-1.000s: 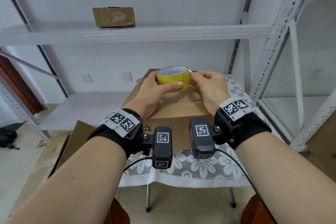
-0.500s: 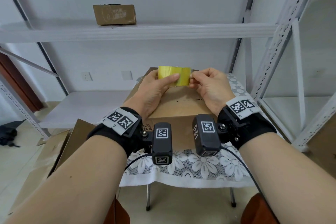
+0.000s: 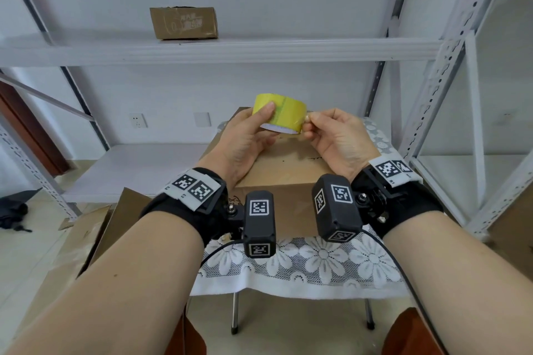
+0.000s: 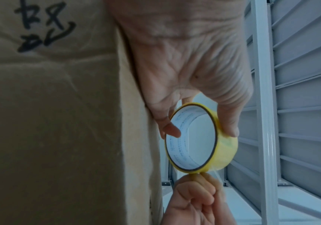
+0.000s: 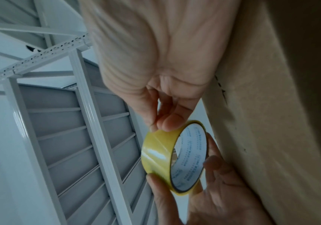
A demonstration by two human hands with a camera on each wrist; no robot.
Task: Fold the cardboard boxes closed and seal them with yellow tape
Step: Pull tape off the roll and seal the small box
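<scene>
A closed brown cardboard box (image 3: 285, 179) (image 4: 50, 121) (image 5: 271, 121) stands on the small table in front of me. Above its far end my left hand (image 3: 248, 138) (image 4: 190, 76) (image 5: 204, 190) grips a roll of yellow tape (image 3: 281, 114) (image 4: 200, 140) (image 5: 167, 155), thumb on the outside and fingers round the far side. My right hand (image 3: 328, 135) (image 4: 194, 197) (image 5: 156, 76) pinches the tape's edge at the roll's right side with thumb and forefinger. Whether a free end has lifted off the roll I cannot tell.
A white lace cloth with flowers (image 3: 317, 265) covers the small table. Grey metal shelving (image 3: 219, 47) stands behind and to the right; a small cardboard box (image 3: 183, 23) sits on its upper shelf. Flattened cardboard (image 3: 95, 236) leans at the lower left.
The roll has tipped in my hands: its white inner opening faced up, then it stood edge-on, and now the opening faces down toward me. Both hands stayed over the box.
</scene>
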